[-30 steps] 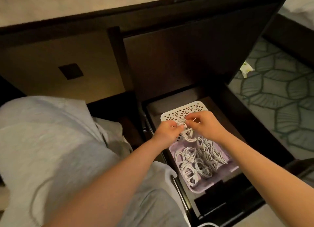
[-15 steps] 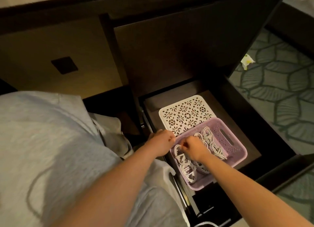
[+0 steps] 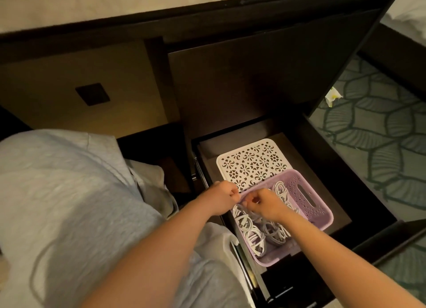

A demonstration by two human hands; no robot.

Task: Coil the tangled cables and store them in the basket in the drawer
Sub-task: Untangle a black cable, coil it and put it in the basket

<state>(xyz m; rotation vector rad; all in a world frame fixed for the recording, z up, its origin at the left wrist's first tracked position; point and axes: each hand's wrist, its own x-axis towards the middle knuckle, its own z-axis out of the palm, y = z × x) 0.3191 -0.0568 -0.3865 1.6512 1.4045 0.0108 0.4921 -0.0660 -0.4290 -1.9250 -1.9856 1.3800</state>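
Note:
A lilac perforated basket (image 3: 306,204) sits in the open dark drawer (image 3: 341,169). Several coiled white cables (image 3: 253,236) lie inside it. My left hand (image 3: 221,197) is at the basket's near-left rim with its fingers curled, and seems to pinch the rim. Just to its right, my right hand (image 3: 265,204) reaches into the basket and pinches a white cable coil over the others. Both fingertips almost meet at the rim corner. My right hand and forearm hide part of the cables.
A white lid with cut-out patterns (image 3: 251,162) lies flat in the drawer behind the basket. The drawer's metal rail (image 3: 242,268) runs along its left side. My grey-clad knee (image 3: 69,204) fills the left. Patterned carpet (image 3: 380,146) with a scrap of paper (image 3: 332,97) lies to the right.
Both hands came down from above the white lid to the basket's near-left corner, bringing the cable coil into the basket. The view shifted, so more of the basket shows.

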